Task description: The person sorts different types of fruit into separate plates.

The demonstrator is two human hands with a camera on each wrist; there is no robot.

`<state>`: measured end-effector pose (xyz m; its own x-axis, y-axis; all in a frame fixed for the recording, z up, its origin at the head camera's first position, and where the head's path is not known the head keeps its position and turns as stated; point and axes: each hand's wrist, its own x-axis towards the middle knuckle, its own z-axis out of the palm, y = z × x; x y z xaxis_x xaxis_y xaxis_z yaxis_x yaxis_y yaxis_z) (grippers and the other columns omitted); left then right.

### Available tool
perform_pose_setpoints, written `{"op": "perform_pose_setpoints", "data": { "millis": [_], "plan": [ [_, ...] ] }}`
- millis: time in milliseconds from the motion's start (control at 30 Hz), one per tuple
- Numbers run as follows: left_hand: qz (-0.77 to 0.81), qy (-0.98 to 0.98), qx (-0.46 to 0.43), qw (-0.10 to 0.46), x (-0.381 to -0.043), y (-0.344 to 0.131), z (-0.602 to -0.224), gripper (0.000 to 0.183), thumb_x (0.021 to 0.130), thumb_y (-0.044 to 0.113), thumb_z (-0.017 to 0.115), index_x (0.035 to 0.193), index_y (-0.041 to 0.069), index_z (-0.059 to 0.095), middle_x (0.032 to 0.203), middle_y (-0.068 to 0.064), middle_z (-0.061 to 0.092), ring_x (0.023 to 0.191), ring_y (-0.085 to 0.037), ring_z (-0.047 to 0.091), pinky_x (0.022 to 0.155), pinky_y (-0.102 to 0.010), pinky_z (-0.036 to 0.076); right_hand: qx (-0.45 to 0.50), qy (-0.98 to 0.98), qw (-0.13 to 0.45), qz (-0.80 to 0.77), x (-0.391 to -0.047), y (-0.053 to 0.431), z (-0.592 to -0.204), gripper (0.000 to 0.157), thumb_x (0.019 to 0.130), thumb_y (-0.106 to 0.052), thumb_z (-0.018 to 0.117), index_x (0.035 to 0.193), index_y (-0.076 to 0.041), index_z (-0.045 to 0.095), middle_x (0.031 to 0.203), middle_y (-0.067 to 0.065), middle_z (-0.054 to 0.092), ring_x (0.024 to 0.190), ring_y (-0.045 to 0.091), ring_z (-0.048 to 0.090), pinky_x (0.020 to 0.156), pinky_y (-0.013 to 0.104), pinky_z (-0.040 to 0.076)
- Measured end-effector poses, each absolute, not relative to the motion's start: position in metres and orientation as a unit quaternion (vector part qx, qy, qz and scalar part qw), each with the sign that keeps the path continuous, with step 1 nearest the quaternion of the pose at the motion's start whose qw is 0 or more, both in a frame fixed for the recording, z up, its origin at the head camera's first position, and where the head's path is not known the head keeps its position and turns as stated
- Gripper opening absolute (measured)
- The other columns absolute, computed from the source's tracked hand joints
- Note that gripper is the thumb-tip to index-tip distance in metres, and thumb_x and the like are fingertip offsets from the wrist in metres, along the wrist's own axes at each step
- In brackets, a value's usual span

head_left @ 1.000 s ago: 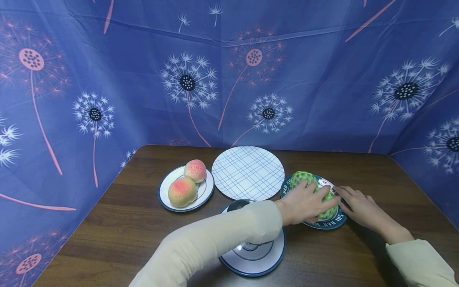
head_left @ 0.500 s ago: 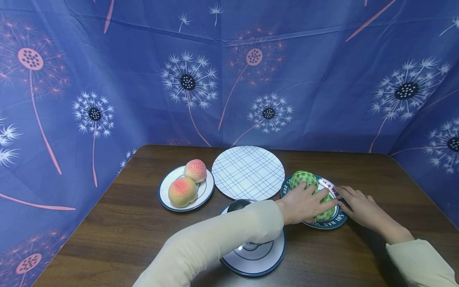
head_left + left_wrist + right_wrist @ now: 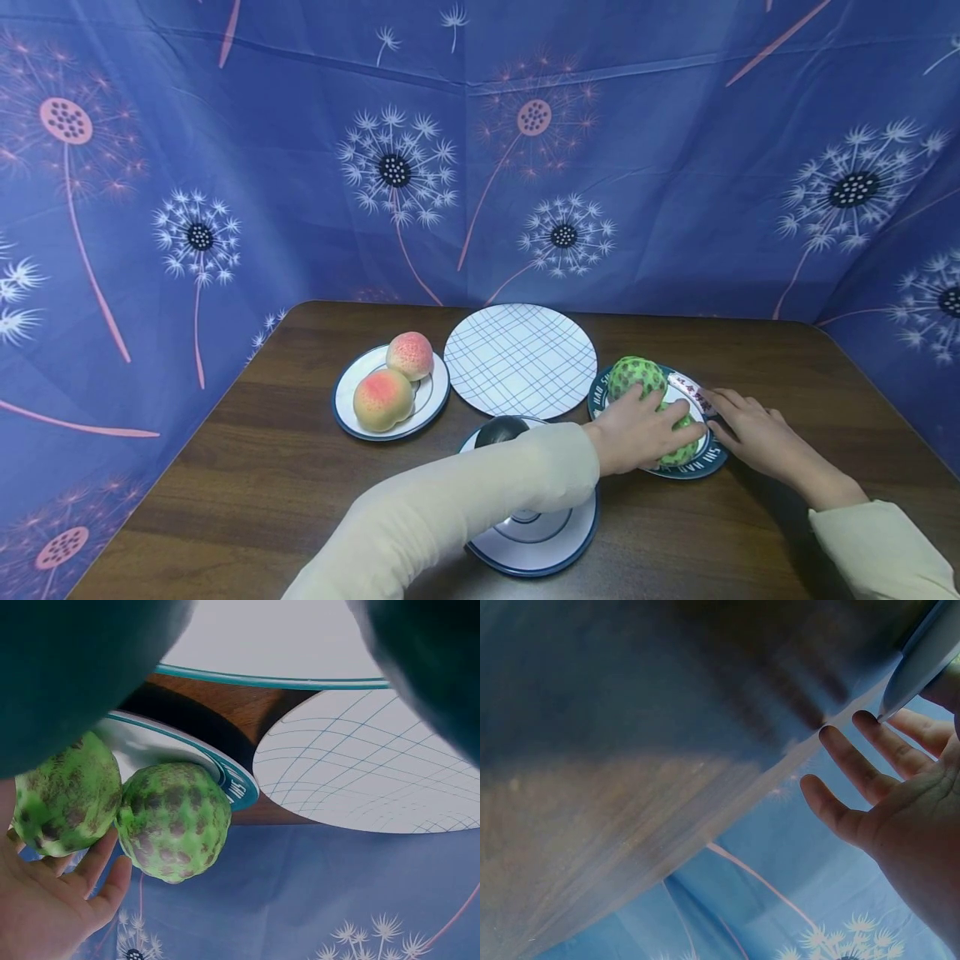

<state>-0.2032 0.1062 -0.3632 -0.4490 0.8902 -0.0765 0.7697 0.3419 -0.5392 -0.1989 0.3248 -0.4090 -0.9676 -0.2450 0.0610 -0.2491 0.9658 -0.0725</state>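
Observation:
In the head view my left hand [image 3: 641, 433] reaches across to the right-hand plate and holds the nearer custard apple [image 3: 681, 450], fingers spread over it. The left wrist view shows the fingers curving along that green, brown-patched fruit [image 3: 69, 796]. Touching it is the farther custard apple [image 3: 176, 821]. Both sit on the plate with a teal lettered rim [image 3: 598, 393]. At the right side of this rim is my right hand [image 3: 765, 437], its fingertips touching the edge. Its fingers are fairly straight in the right wrist view, at the plate's edge [image 3: 926, 660].
To the left, a white blue-rimmed plate [image 3: 343, 400] carries two peaches [image 3: 382, 400]. A large round white plate with blue crossing lines [image 3: 519, 358] lies at the back middle. My left sleeve crosses a front plate [image 3: 536, 557] bearing a dark glossy thing [image 3: 501, 429], mostly hidden.
The nearer custard apple has shifted slightly left with my left hand, showing more of the plate's right side. My right hand has stayed at the rim.

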Motion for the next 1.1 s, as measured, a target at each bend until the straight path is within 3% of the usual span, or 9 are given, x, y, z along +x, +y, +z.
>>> {"op": "perform_pose_setpoints", "data": {
  "millis": [700, 1100],
  "plan": [
    [0.270, -0.816, -0.499, 0.113, -0.205, 0.108, -0.362, 0.078, 0.085, 0.066, 0.037, 0.146, 0.030, 0.005, 0.146, 0.003, 0.027, 0.129, -0.015, 0.037, 0.107, -0.034, 0.034, 0.126, -0.991, 0.022, 0.043, -0.200, 0.322, -0.407, 0.051, 0.086, -0.018, 0.056, 0.129, 0.004, 0.042, 0.124, 0.029, 0.045, 0.108, 0.052, 0.044, 0.077, 0.071, 0.035],
    [0.250, -0.826, -0.486, 0.139, -0.212, 0.090, -0.348, 0.069, 0.088, 0.066, 0.021, 0.146, 0.029, 0.013, 0.144, 0.003, 0.033, 0.124, -0.013, 0.042, 0.102, -0.031, 0.038, 0.126, -0.991, 0.012, 0.044, -0.201, 0.323, -0.405, 0.051, 0.086, -0.021, 0.055, 0.129, 0.003, 0.042, 0.124, 0.029, 0.044, 0.109, 0.051, 0.043, 0.078, 0.072, 0.034]
  ]
}}
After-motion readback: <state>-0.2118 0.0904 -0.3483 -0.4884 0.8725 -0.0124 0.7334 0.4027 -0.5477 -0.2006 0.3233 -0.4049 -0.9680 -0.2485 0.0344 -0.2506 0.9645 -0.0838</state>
